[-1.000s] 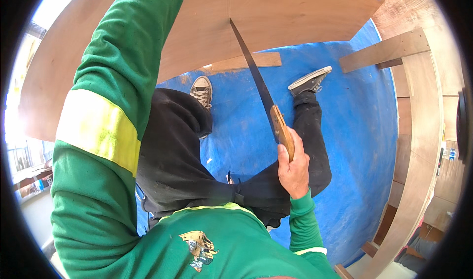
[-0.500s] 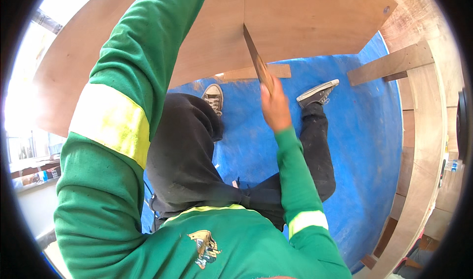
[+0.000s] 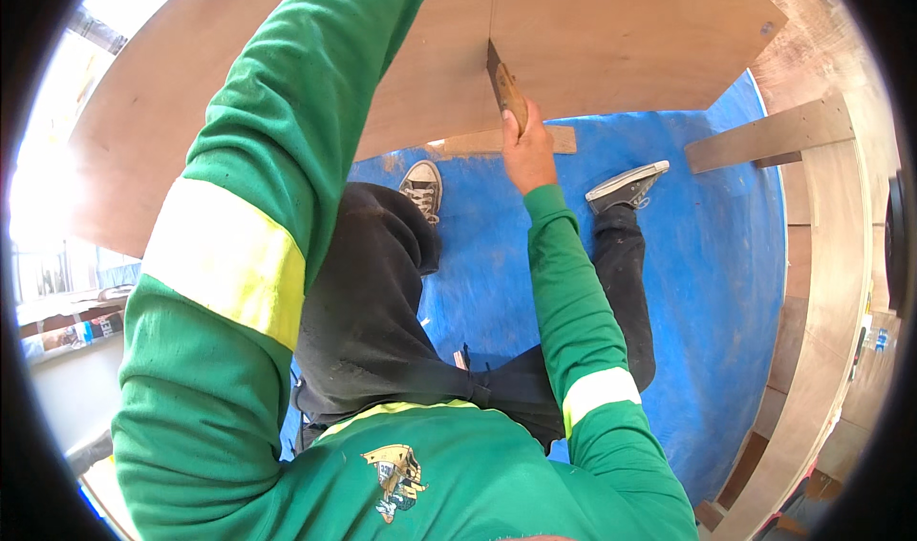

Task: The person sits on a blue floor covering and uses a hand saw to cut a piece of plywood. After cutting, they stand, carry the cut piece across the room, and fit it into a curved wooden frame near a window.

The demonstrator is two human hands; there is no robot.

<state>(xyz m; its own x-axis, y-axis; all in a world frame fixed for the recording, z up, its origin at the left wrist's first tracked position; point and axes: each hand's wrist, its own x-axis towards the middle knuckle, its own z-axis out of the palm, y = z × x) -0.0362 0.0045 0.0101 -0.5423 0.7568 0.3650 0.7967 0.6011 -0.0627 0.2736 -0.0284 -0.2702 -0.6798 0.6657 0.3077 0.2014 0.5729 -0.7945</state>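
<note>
My right hand [image 3: 531, 152] is wrapped round the wooden handle of a handsaw [image 3: 512, 95]. Its dark blade sits in the sheet of plywood [image 3: 611, 40], at the near end of a thin straight line that runs on to the top edge of the view. Only a short part of the blade shows; the rest is hidden by the sheet. My left arm [image 3: 277, 140], in a green sleeve with a reflective band, reaches forward over the sheet. The left hand lies beyond the top edge, out of view.
Blue sheeting [image 3: 497, 293] covers the floor under my feet. A small wooden offcut [image 3: 549, 141] lies just below the plywood's near edge. On the right stands a timber frame with a board [image 3: 769, 136] jutting inward. A shelf with small items [image 3: 81, 333] is at the left.
My right hand has pushed the saw forward, so much less of its blade shows now. The view has shifted slightly, and the left arm still reaches over the plywood.
</note>
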